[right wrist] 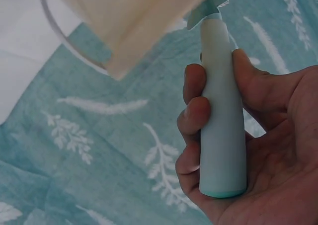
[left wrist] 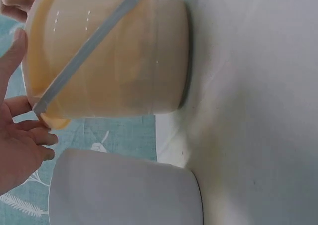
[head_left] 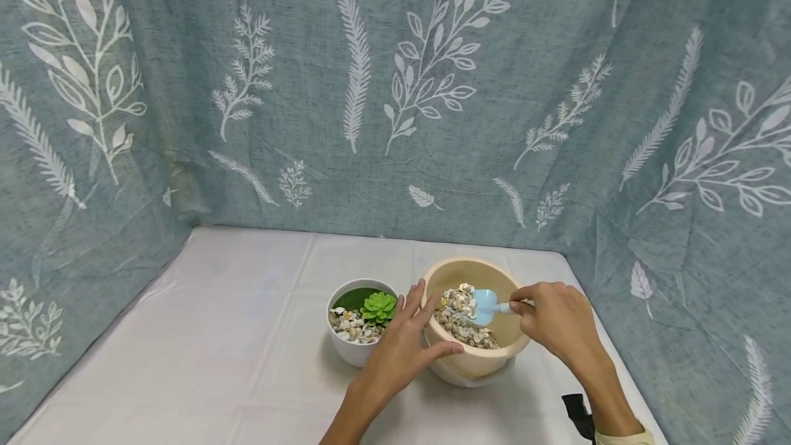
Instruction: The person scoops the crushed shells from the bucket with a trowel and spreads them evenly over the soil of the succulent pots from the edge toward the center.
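Note:
My right hand (head_left: 553, 318) grips the pale blue handle (right wrist: 221, 111) of a small toy shovel (head_left: 485, 306), fingers and thumb wrapped round it in the right wrist view. The shovel's blade reaches inside a cream bucket (head_left: 514, 342), at a heap of small shells and pebbles (head_left: 460, 321) on the bucket's left side. Fingers spread, my left hand (head_left: 404, 335) rests against the bucket's near left rim; the thumb lies at the rim in the left wrist view. The bucket's grey carrying handle (left wrist: 87, 51) hangs slantwise down its side, near the left fingers.
Just left of the bucket stands a white round pot (head_left: 352, 349) with a green succulent (head_left: 378, 308), shells and pebbles (head_left: 355, 327) and a green inner surface. Both stand on a white-covered table (head_left: 185, 335). A leaf-patterned teal curtain (head_left: 296, 88) encloses the back and sides.

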Demonstrator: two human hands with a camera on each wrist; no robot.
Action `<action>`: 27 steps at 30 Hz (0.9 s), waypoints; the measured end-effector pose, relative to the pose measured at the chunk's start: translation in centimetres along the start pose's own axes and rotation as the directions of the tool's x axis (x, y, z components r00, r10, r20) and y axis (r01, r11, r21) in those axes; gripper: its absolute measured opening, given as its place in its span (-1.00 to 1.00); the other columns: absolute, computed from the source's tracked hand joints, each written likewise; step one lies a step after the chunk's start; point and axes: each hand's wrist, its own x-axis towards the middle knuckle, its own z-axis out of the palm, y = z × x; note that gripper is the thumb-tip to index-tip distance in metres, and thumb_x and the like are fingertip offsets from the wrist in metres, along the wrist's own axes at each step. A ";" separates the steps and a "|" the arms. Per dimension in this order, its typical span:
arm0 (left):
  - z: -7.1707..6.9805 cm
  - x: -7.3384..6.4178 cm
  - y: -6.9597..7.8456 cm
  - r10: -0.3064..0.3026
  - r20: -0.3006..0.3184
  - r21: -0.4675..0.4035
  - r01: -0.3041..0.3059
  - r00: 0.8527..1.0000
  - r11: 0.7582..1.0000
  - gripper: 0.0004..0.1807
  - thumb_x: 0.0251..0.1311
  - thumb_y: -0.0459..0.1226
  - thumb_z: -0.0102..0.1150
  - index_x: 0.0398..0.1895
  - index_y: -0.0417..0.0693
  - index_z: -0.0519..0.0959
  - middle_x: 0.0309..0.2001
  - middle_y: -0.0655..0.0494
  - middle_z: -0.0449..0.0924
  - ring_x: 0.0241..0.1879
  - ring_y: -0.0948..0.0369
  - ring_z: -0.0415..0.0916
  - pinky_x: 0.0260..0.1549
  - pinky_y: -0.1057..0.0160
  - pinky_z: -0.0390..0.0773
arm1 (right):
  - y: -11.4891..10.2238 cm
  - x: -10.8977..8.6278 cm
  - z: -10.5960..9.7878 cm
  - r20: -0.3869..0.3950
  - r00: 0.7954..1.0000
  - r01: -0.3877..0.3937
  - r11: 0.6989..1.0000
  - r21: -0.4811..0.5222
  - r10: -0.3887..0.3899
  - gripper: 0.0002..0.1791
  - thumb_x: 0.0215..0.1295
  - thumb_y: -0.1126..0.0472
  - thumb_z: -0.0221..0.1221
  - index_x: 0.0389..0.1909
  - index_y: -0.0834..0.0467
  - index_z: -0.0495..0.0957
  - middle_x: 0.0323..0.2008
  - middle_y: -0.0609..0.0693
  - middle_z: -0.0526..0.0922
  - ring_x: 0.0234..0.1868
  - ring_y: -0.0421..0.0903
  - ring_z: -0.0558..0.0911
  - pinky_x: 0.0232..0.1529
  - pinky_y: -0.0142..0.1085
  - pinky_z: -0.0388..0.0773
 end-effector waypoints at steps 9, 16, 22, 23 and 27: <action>-2.5 -0.7 -2.6 0.057 -0.121 0.011 -0.056 0.991 0.998 -0.01 0.11 0.11 0.50 0.53 -0.17 0.38 0.64 -0.26 0.13 0.66 -0.25 0.00 0.57 -0.41 0.04 | -2.2 0.3 -0.8 -0.069 0.995 0.076 0.996 0.038 -0.074 -0.91 0.24 0.22 0.42 -0.32 -0.04 0.86 -0.47 -0.11 0.80 -0.60 -0.21 0.34 -0.57 -0.33 0.25; -6.0 -2.3 -6.8 -0.103 -0.192 -0.039 0.098 0.976 0.994 0.06 0.10 0.05 0.55 0.60 -0.20 0.27 0.66 -0.30 0.04 0.65 -0.38 -0.12 0.56 -0.48 -0.10 | -6.0 2.2 0.7 -0.073 0.987 0.149 0.987 0.062 -0.144 -0.93 0.22 0.21 0.44 -0.35 -0.04 0.85 -0.46 -0.13 0.81 -0.56 -0.22 0.48 -0.50 -0.27 0.42; -6.6 -3.6 -9.2 -0.312 -0.041 -0.116 0.306 0.949 0.945 0.45 -0.02 0.17 0.60 0.71 -0.21 -0.15 0.71 -0.26 -0.21 0.67 -0.37 -0.29 0.57 -0.44 -0.04 | -9.9 4.0 3.0 -0.054 0.982 0.185 0.981 0.054 -0.182 -0.93 0.24 0.19 0.42 -0.37 -0.06 0.85 -0.42 -0.13 0.83 -0.56 -0.21 0.53 -0.45 -0.25 0.48; -6.5 -3.8 -9.5 -0.330 -0.025 -0.134 0.324 0.944 0.936 0.47 -0.03 0.19 0.60 0.71 -0.20 -0.18 0.71 -0.25 -0.21 0.67 -0.35 -0.25 0.57 -0.42 0.01 | -10.5 4.3 3.3 -0.055 0.980 0.194 0.980 0.043 -0.191 -0.92 0.24 0.19 0.41 -0.38 -0.05 0.84 -0.42 -0.13 0.83 -0.57 -0.21 0.54 -0.44 -0.25 0.49; -6.5 -4.2 -9.9 -0.350 -0.036 -0.188 0.338 0.936 0.922 0.46 -0.08 0.22 0.61 0.72 -0.13 -0.11 0.70 -0.19 -0.07 0.65 -0.26 0.01 0.51 -0.35 0.25 | -12.5 5.2 4.4 -0.057 0.968 0.244 0.969 -0.023 -0.245 -0.81 0.20 0.26 0.37 -0.58 -0.02 0.76 -0.61 -0.14 0.70 -0.61 -0.19 0.46 -0.42 -0.22 0.40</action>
